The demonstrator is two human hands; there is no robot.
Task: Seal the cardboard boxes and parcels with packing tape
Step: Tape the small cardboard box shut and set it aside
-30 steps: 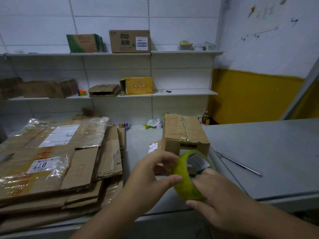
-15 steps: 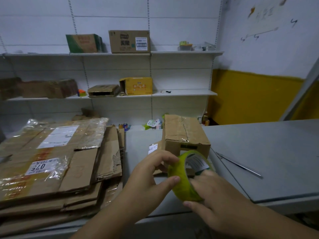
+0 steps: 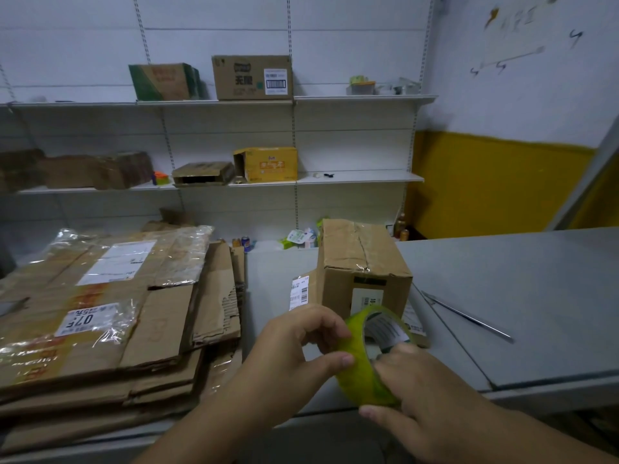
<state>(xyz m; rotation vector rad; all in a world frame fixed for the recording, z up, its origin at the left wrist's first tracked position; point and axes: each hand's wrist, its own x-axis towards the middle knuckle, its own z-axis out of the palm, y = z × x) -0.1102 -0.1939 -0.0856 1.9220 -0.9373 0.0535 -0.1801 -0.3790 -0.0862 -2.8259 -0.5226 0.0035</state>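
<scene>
Item one: tape roll (image 3: 363,383), yellow-green and see-through, with a printed paper core. We hold it on edge in the air above the near edge of the bench (image 3: 522,296), just in front of the cardboard box (image 3: 363,259).

Item two: left hand (image 3: 294,346). Its grip is narrow and closed on the tape roll. The thumb lies across the outer band and the curled fingers press the far side.

Item three: right hand (image 3: 425,400). Its grip is also closed on the tape roll. The fingertips sit at the rim of the core and the thumb lies under the lower edge. We cannot tell whether a loose end of tape is lifted.

Item four: cardboard box, brown, standing on the bench behind the tape roll. Its top flaps are shut, with clear tape along the middle seam. We see a white label on its near face, partly hidden by the roll, and another printed label at its left side.

Item five: stack of flattened cartons (image 3: 140,329), on the left of the bench. The upper ones carry clear film and white labels.

Item six: metal strip (image 3: 469,318), thin and long, lying on the bench to the right of the box and apart from it.

Item seven: wall shelves (image 3: 361,99), holding several cartons, among them a yellow carton (image 3: 268,164).
</scene>
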